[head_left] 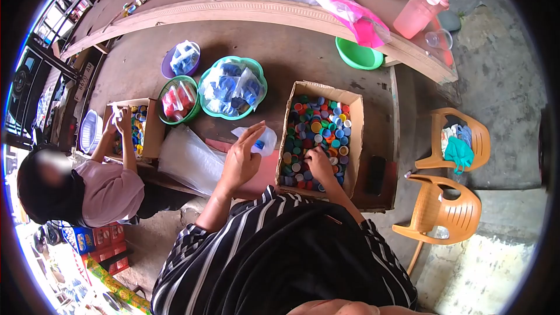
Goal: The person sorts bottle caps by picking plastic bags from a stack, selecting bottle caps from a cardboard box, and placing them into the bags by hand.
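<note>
Evidently worked with the hands well apart. Held a clear plastic bag (269, 139) in the raised left hand (243, 160), apparently clamped between thumb and fingers, with a blue cap (258, 145) showing through the film. Reached with the right hand (318, 166) down among loose bottle caps (318, 127) inside the cardboard box (357, 125); could not tell from this angle whether gripping one or merely touching.

Called, by judgement, for light fingertip picking rather than a crammed fistful, likely to slip. Seemed best to spread the bag's mouth toward the right hand, near the box wall, and to pinch the thin film only at its edge, without crumpling the opening.

Felt, probably, hard, smooth plastic beneath the right hand: short round shapes in blue, green, orange, red and white, jumbled at every tilt. Saw under the left hand a flat pink sheet (267, 169); just left of it, a glossy, slippery-looking stack of clear plastic (189, 160); beyond it, a scalloped turquoise bowl (233, 116) heaped with shiny, mostly blue packets (233, 87); farther left, a round green basket (175, 122) with red packets (178, 102).
</note>
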Action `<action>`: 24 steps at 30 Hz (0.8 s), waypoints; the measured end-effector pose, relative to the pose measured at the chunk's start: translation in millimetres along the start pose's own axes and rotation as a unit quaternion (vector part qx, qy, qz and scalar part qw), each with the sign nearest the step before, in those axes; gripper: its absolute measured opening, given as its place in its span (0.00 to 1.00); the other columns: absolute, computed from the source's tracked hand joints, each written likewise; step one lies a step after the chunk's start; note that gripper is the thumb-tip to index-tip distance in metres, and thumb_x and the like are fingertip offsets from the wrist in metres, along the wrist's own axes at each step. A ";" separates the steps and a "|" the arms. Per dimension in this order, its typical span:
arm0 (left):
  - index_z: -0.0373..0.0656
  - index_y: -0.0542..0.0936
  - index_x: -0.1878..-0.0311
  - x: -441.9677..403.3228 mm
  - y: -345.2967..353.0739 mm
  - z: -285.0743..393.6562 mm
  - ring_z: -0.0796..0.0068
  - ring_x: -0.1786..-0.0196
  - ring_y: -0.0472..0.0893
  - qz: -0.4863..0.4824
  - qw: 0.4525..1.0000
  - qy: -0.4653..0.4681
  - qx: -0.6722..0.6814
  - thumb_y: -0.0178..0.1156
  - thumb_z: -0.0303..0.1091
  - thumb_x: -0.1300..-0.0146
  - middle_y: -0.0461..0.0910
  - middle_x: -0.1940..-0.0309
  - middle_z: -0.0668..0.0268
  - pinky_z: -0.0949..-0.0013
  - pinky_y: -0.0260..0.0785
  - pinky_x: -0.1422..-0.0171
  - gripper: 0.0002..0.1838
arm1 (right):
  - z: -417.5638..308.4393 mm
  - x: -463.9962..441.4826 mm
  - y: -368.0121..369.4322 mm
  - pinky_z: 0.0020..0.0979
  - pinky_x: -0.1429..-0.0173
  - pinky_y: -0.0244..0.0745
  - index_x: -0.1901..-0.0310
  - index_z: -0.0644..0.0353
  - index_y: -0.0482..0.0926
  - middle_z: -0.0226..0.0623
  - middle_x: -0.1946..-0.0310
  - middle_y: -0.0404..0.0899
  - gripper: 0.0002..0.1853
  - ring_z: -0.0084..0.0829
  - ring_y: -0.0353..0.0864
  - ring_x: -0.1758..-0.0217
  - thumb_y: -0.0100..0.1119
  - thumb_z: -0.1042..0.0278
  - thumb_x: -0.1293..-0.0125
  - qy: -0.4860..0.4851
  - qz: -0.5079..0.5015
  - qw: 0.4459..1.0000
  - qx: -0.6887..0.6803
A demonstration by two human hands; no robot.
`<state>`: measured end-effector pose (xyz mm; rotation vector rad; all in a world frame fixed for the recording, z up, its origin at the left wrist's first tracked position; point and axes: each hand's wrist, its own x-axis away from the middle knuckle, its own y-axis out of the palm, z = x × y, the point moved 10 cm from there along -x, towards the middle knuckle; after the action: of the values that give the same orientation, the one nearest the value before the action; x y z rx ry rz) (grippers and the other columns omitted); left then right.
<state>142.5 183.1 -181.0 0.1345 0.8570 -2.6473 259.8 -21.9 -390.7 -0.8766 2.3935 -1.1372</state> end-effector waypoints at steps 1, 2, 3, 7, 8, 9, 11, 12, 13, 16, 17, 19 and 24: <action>0.34 0.75 0.37 -0.3 3.3 -2.5 0.47 0.35 0.75 -0.001 1.000 0.007 -0.003 0.48 0.16 0.52 0.74 0.35 0.51 0.58 0.69 0.32 0.33 | -1.8 -3.7 -8.3 0.41 0.50 0.75 0.64 0.64 0.79 0.44 0.61 0.76 0.06 0.47 0.78 0.56 0.66 0.76 0.43 0.007 0.008 0.997 -0.081; 0.35 0.75 0.37 0.0 6.4 -4.3 0.47 0.35 0.75 0.003 0.999 0.035 -0.031 0.49 0.16 0.52 0.74 0.35 0.50 0.57 0.69 0.32 0.33 | -4.7 -10.1 -16.4 0.35 0.53 0.77 0.61 0.65 0.79 0.43 0.60 0.78 0.07 0.41 0.81 0.59 0.66 0.77 0.39 0.003 0.028 0.994 -0.103; 0.35 0.74 0.37 -0.7 7.8 -6.9 0.47 0.35 0.75 -0.001 0.999 0.030 -0.024 0.49 0.16 0.52 0.74 0.36 0.50 0.57 0.69 0.32 0.33 | -19.0 -15.9 -30.2 0.35 0.53 0.78 0.59 0.65 0.78 0.43 0.59 0.78 0.07 0.41 0.82 0.58 0.65 0.78 0.38 -0.010 0.047 0.988 -0.148; 0.35 0.73 0.36 0.3 19.2 -9.9 0.46 0.36 0.75 -0.024 1.000 0.016 -0.003 0.49 0.17 0.52 0.75 0.37 0.49 0.56 0.69 0.33 0.33 | -136.7 -18.1 -116.2 0.32 0.52 0.80 0.52 0.63 0.77 0.42 0.54 0.79 0.10 0.38 0.83 0.54 0.62 0.82 0.35 -0.087 0.115 0.955 -0.260; 0.36 0.73 0.36 0.6 22.5 -9.5 0.45 0.36 0.75 -0.030 0.999 0.015 -0.002 0.49 0.17 0.52 0.75 0.37 0.49 0.56 0.69 0.33 0.33 | -157.1 -16.1 -122.9 0.34 0.48 0.78 0.50 0.62 0.78 0.42 0.52 0.79 0.12 0.40 0.81 0.51 0.62 0.80 0.35 -0.131 0.118 0.953 -0.245; 0.36 0.73 0.36 0.7 25.8 -9.4 0.45 0.36 0.75 -0.038 0.999 0.004 0.007 0.49 0.17 0.52 0.75 0.37 0.49 0.56 0.69 0.33 0.33 | -174.2 -14.2 -127.7 0.36 0.44 0.76 0.48 0.61 0.78 0.42 0.50 0.79 0.14 0.41 0.80 0.47 0.63 0.78 0.35 -0.176 0.121 0.950 -0.228; 0.36 0.73 0.36 1.7 30.9 -7.5 0.44 0.36 0.75 -0.054 0.998 -0.019 0.025 0.50 0.17 0.52 0.75 0.37 0.49 0.56 0.69 0.33 0.33 | -198.7 -18.2 -119.4 0.41 0.37 0.71 0.44 0.58 0.78 0.40 0.45 0.78 0.17 0.43 0.77 0.41 0.64 0.74 0.35 -0.205 0.043 0.962 -0.176; 0.35 0.73 0.36 2.0 29.9 -4.6 0.45 0.36 0.75 -0.047 0.999 -0.005 0.017 0.49 0.17 0.52 0.75 0.37 0.49 0.56 0.69 0.33 0.33 | -198.6 -21.0 -120.9 0.37 0.38 0.73 0.41 0.59 0.78 0.42 0.42 0.77 0.23 0.43 0.77 0.40 0.67 0.77 0.39 -0.221 0.060 0.962 -0.146; 0.35 0.73 0.36 2.2 27.6 -2.3 0.45 0.36 0.75 -0.039 0.999 0.009 0.008 0.49 0.17 0.52 0.75 0.37 0.49 0.56 0.69 0.32 0.33 | -191.0 -24.5 -125.5 0.36 0.40 0.74 0.44 0.60 0.79 0.42 0.44 0.78 0.20 0.42 0.78 0.42 0.66 0.78 0.38 -0.224 0.094 0.961 -0.133; 0.34 0.75 0.38 1.9 11.7 -0.9 0.46 0.34 0.74 -0.005 1.000 0.017 0.013 0.49 0.16 0.52 0.75 0.37 0.49 0.57 0.67 0.31 0.33 | -111.3 -40.3 -115.9 0.38 0.52 0.77 0.51 0.61 0.78 0.44 0.54 0.78 0.13 0.45 0.81 0.55 0.65 0.77 0.37 -0.079 0.117 0.971 -0.192; 0.34 0.75 0.38 3.8 4.1 -3.9 0.46 0.34 0.74 0.006 1.000 0.012 0.020 0.48 0.15 0.52 0.75 0.37 0.49 0.57 0.67 0.30 0.32 | -79.9 -39.1 -103.1 0.39 0.55 0.78 0.54 0.61 0.80 0.44 0.56 0.78 0.09 0.45 0.81 0.58 0.64 0.77 0.36 -0.040 0.092 0.984 -0.148; 0.36 0.76 0.37 8.2 -6.7 -15.3 0.60 0.51 0.81 0.020 0.999 0.002 0.039 0.47 0.15 0.54 0.77 0.38 0.52 0.66 0.73 0.47 0.34 | -27.2 -28.8 -69.2 0.41 0.54 0.77 0.58 0.61 0.82 0.44 0.58 0.79 0.06 0.45 0.81 0.57 0.63 0.76 0.36 0.006 0.028 0.994 -0.105; 0.39 0.75 0.34 18.1 -19.6 -24.7 0.81 0.71 0.74 0.002 0.993 -0.052 0.104 0.45 0.14 0.55 0.76 0.36 0.58 0.77 0.65 0.67 0.38 | -3.2 15.3 -18.8 0.44 0.49 0.73 0.65 0.59 0.84 0.41 0.55 0.78 0.07 0.45 0.77 0.53 0.58 0.78 0.44 -0.076 -0.017 0.992 0.101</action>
<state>118.2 206.8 -193.9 0.0506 0.5452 -2.7074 253.8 -39.4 -374.6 -0.9046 2.1069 -1.2518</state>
